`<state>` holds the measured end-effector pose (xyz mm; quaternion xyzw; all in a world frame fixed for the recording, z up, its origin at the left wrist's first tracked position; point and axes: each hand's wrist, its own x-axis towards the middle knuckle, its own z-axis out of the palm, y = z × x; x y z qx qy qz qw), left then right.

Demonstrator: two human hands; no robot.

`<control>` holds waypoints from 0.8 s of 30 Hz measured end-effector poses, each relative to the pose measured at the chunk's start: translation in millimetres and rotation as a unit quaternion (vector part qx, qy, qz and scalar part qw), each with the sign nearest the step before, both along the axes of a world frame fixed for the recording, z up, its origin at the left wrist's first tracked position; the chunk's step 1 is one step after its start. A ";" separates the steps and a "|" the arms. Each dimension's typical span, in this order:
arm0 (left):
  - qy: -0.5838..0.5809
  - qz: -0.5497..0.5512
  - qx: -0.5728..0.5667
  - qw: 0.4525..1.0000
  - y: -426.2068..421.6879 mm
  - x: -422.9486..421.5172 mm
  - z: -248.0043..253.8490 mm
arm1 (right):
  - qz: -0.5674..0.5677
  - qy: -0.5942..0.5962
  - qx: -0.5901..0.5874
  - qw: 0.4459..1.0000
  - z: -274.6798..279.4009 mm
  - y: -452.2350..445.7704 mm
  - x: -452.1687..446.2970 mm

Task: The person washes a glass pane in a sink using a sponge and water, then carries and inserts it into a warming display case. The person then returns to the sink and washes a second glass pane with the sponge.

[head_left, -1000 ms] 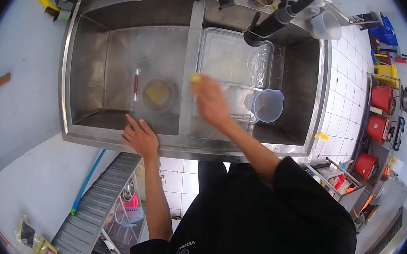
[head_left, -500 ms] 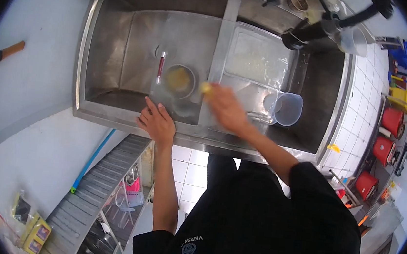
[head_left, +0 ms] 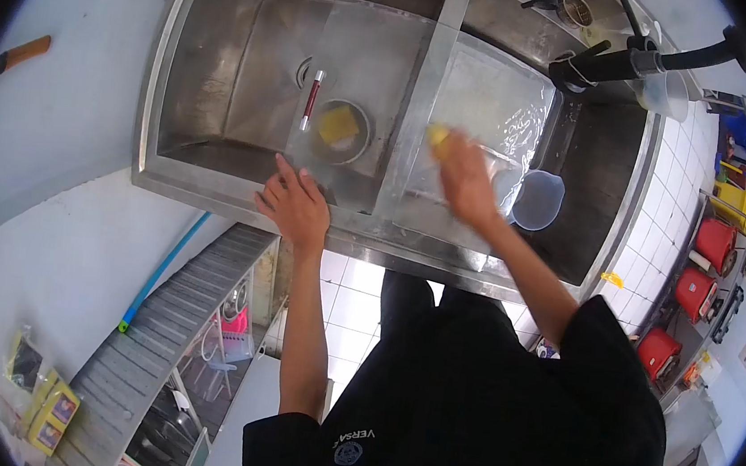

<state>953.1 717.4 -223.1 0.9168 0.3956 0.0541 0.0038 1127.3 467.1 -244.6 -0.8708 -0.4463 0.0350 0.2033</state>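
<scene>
A clear flat sheet lies across the divider of a two-basin steel sink. My left hand rests at the sheet's front left corner by the sink rim, fingers spread and nothing held. My right hand, slightly blurred, grips a small yellow sponge on the sheet over the right basin. Through the sheet, a round bowl with a yellow piece shows in the left basin. A red and silver label is beside it. A translucent jug stands right of my right hand.
A black faucet reaches over the right basin. A clear container stands at the sink's back right corner. Left of me is a grey ribbed surface with a blue stick. Red appliances line a rack at the right.
My right hand has moved rightward with the sponge, from the divider to over the right basin. The sheet's wet right part now reaches near the jug. The camera view has shifted.
</scene>
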 end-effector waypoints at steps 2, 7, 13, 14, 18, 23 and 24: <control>0.005 0.001 -0.011 1.000 -2.6 -2.6 3.5 | -0.143 -0.041 0.009 0.989 12.3 23.2 54.9; 0.010 0.004 -0.012 1.000 -2.1 -1.3 1.0 | -0.035 -0.041 0.036 0.998 -22.0 132.2 12.9; 0.010 0.002 -0.006 1.000 0.2 -1.6 -0.9 | 0.034 0.047 0.054 0.997 18.8 -29.6 -33.2; 0.007 -0.001 -0.002 1.000 0.7 -1.4 -0.9 | -0.025 0.016 0.036 0.999 16.6 -50.7 -12.8; -0.002 -0.009 0.009 1.000 -1.1 0.3 -0.2 | -0.180 -0.132 0.065 0.973 18.4 -27.9 97.4; 0.016 -0.001 0.007 1.000 -1.9 1.7 0.3 | -0.147 -0.055 0.026 0.987 11.3 -29.5 -0.9; 0.022 0.004 0.009 1.000 -2.4 1.9 0.0 | -0.118 -0.017 0.001 0.993 18.7 -42.7 -32.1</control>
